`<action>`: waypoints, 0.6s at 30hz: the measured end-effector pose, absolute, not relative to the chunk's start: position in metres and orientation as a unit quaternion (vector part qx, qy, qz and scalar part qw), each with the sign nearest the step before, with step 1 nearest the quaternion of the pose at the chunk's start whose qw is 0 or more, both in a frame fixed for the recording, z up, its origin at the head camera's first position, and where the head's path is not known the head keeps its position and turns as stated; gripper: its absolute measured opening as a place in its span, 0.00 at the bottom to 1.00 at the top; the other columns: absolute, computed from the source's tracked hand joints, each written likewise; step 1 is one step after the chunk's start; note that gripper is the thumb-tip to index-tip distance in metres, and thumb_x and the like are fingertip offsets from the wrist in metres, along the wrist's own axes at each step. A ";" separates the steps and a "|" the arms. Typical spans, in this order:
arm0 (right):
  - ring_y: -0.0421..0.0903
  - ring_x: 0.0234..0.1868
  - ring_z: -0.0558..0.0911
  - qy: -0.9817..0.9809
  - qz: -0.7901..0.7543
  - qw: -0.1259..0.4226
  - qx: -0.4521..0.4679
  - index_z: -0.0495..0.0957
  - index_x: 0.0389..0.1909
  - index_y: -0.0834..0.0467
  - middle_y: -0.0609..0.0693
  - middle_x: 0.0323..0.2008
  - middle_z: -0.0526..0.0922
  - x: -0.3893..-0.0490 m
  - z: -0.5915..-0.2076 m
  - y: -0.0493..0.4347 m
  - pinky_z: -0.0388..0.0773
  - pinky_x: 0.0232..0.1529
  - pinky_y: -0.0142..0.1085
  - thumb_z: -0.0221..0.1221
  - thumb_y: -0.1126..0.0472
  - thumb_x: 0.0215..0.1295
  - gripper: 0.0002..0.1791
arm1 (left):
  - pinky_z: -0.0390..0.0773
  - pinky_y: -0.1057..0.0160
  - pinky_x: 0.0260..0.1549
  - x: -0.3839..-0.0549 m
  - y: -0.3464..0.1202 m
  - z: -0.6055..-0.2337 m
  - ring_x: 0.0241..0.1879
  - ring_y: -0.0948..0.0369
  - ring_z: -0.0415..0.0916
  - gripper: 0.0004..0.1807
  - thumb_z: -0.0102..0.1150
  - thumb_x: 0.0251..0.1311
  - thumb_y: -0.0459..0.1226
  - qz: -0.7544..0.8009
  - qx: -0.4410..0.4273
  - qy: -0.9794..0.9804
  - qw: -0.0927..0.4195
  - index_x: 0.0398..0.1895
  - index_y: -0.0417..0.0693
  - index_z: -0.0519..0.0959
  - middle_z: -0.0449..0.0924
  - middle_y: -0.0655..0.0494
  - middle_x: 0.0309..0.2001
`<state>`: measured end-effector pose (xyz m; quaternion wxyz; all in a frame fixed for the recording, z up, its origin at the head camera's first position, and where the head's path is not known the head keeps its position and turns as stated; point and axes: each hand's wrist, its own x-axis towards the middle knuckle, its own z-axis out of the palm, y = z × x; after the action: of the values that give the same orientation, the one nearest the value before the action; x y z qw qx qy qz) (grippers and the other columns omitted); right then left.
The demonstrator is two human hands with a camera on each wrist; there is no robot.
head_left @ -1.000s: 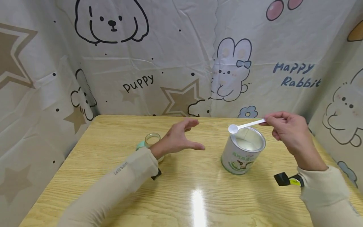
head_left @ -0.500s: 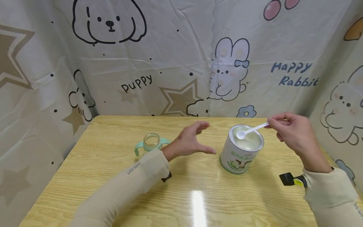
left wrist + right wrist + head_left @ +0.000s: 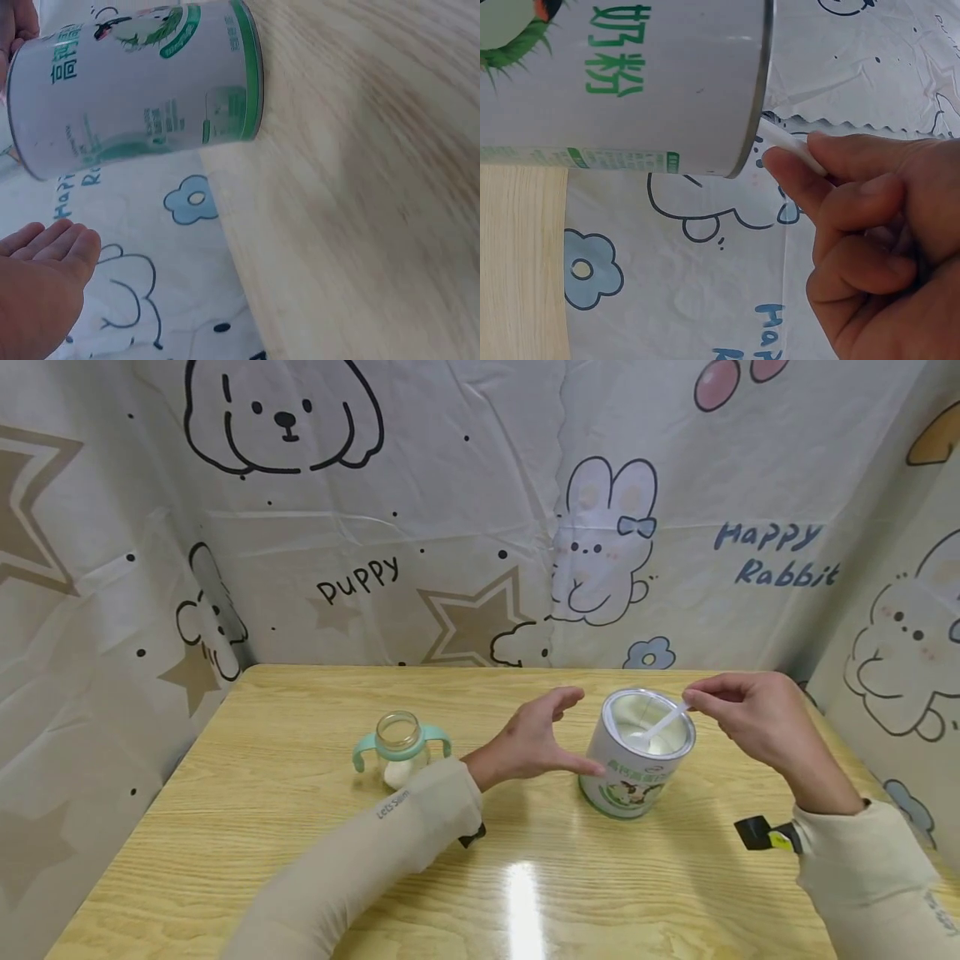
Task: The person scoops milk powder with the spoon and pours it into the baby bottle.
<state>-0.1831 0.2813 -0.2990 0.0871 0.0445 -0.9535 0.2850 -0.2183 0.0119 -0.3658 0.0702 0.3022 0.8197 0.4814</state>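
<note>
A white milk powder can (image 3: 630,785) with green print stands upright and uncovered on the table, pale powder inside. My right hand (image 3: 772,727) pinches the handle of a white plastic measuring scoop (image 3: 665,722), whose bowl dips inside the can's mouth. In the right wrist view, thumb and forefinger grip the handle (image 3: 789,144) just beyond the metal rim. On the can's left, my left hand (image 3: 532,735) spreads thumb and fingers apart, the thumb overlapping the can in the head view. From the left wrist, a gap shows between those fingers (image 3: 71,251) and the can (image 3: 135,90).
A clear baby bottle (image 3: 397,768) with a mint-green two-handled collar and no lid stands to the left, white powder in it, partly behind my left sleeve. The wooden table (image 3: 600,885) ends at a printed cloth backdrop (image 3: 465,468) behind and at both sides.
My left hand has moved right, from beside the bottle to the can, leaving the bottle more visible. My right hand has lowered the scoop from above the can's rim into its mouth.
</note>
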 end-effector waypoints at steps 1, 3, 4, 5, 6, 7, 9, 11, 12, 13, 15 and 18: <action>0.52 0.35 0.77 -0.953 0.284 0.090 0.048 0.85 0.45 0.65 0.63 0.41 0.85 -0.183 -0.299 0.280 0.73 0.26 0.34 0.61 0.53 0.71 0.18 | 0.65 0.66 0.67 -0.218 0.014 -0.367 0.71 0.55 0.62 0.56 0.84 0.42 0.42 0.481 0.302 0.820 0.072 0.74 0.41 0.61 0.62 0.47 0.73; 0.54 0.36 0.78 -0.953 0.281 0.093 0.058 0.85 0.45 0.66 0.63 0.41 0.85 -0.183 -0.300 0.279 0.74 0.28 0.35 0.62 0.54 0.71 0.17 | 0.65 0.66 0.67 -0.218 0.020 -0.369 0.71 0.55 0.62 0.56 0.83 0.42 0.42 0.484 0.302 0.818 0.076 0.75 0.41 0.60 0.62 0.47 0.73; 0.54 0.37 0.79 -0.953 0.282 0.090 0.061 0.85 0.45 0.66 0.63 0.41 0.85 -0.184 -0.301 0.278 0.74 0.30 0.35 0.62 0.54 0.71 0.17 | 0.65 0.66 0.67 -0.218 0.022 -0.370 0.71 0.55 0.62 0.57 0.83 0.42 0.42 0.485 0.301 0.817 0.077 0.75 0.41 0.60 0.61 0.47 0.74; 0.55 0.38 0.79 -0.954 0.281 0.086 0.064 0.85 0.45 0.67 0.64 0.42 0.85 -0.184 -0.301 0.277 0.75 0.31 0.36 0.62 0.54 0.71 0.18 | 0.65 0.66 0.67 -0.218 0.025 -0.371 0.71 0.55 0.61 0.57 0.83 0.42 0.42 0.487 0.303 0.816 0.077 0.75 0.41 0.59 0.61 0.47 0.74; 0.55 0.38 0.80 -0.955 0.279 0.081 0.067 0.85 0.45 0.67 0.64 0.42 0.85 -0.184 -0.301 0.276 0.75 0.32 0.37 0.61 0.54 0.71 0.18 | 0.64 0.66 0.67 -0.218 0.027 -0.372 0.71 0.55 0.61 0.57 0.83 0.42 0.42 0.490 0.304 0.813 0.077 0.75 0.41 0.59 0.61 0.47 0.74; 0.56 0.39 0.80 -0.955 0.278 0.075 0.069 0.85 0.45 0.67 0.64 0.42 0.85 -0.184 -0.302 0.276 0.75 0.33 0.38 0.61 0.53 0.72 0.18 | 0.64 0.66 0.67 -0.219 0.030 -0.373 0.71 0.56 0.61 0.57 0.83 0.42 0.41 0.493 0.305 0.811 0.076 0.75 0.41 0.59 0.61 0.47 0.74; 0.56 0.40 0.81 -0.956 0.276 0.065 0.072 0.84 0.46 0.68 0.65 0.43 0.85 -0.185 -0.302 0.274 0.76 0.34 0.41 0.60 0.53 0.72 0.19 | 0.64 0.66 0.67 -0.219 0.035 -0.375 0.71 0.57 0.62 0.56 0.83 0.42 0.42 0.498 0.310 0.807 0.072 0.74 0.42 0.60 0.63 0.48 0.73; 0.57 0.40 0.81 -0.958 0.270 0.059 0.076 0.84 0.46 0.68 0.65 0.43 0.85 -0.186 -0.303 0.272 0.77 0.36 0.43 0.61 0.53 0.72 0.20 | 0.65 0.66 0.67 -0.219 0.040 -0.377 0.69 0.59 0.63 0.55 0.83 0.42 0.41 0.505 0.314 0.801 0.067 0.74 0.43 0.61 0.65 0.50 0.71; 0.57 0.40 0.82 -0.959 0.267 0.058 0.080 0.84 0.46 0.68 0.64 0.42 0.86 -0.186 -0.303 0.271 0.77 0.36 0.44 0.61 0.53 0.72 0.19 | 0.65 0.65 0.67 -0.219 0.042 -0.377 0.68 0.60 0.64 0.54 0.83 0.42 0.42 0.508 0.313 0.800 0.065 0.73 0.45 0.62 0.67 0.51 0.70; 0.57 0.40 0.82 -0.959 0.266 0.055 0.083 0.84 0.46 0.68 0.64 0.41 0.86 -0.186 -0.303 0.270 0.78 0.36 0.45 0.61 0.54 0.71 0.19 | 0.66 0.64 0.67 -0.218 0.044 -0.377 0.67 0.61 0.66 0.54 0.83 0.42 0.42 0.511 0.312 0.798 0.064 0.73 0.46 0.62 0.68 0.52 0.69; 0.56 0.39 0.82 -0.960 0.262 0.050 0.090 0.85 0.45 0.68 0.62 0.39 0.87 -0.186 -0.303 0.268 0.78 0.35 0.44 0.62 0.55 0.71 0.18 | 0.68 0.63 0.65 -0.218 0.048 -0.377 0.65 0.63 0.68 0.53 0.83 0.42 0.42 0.516 0.309 0.796 0.063 0.72 0.47 0.63 0.70 0.53 0.66; 0.53 0.36 0.82 -0.960 0.261 0.037 0.098 0.85 0.44 0.68 0.58 0.36 0.87 -0.187 -0.303 0.264 0.78 0.32 0.41 0.63 0.56 0.70 0.16 | 0.71 0.63 0.63 -0.217 0.052 -0.377 0.62 0.65 0.69 0.53 0.83 0.42 0.42 0.525 0.299 0.794 0.068 0.72 0.48 0.63 0.72 0.53 0.64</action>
<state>-0.1865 0.2642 -0.3028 0.0372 0.0978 -0.9597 0.2609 -0.2169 0.0523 -0.3771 0.0684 0.2994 0.7941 0.5245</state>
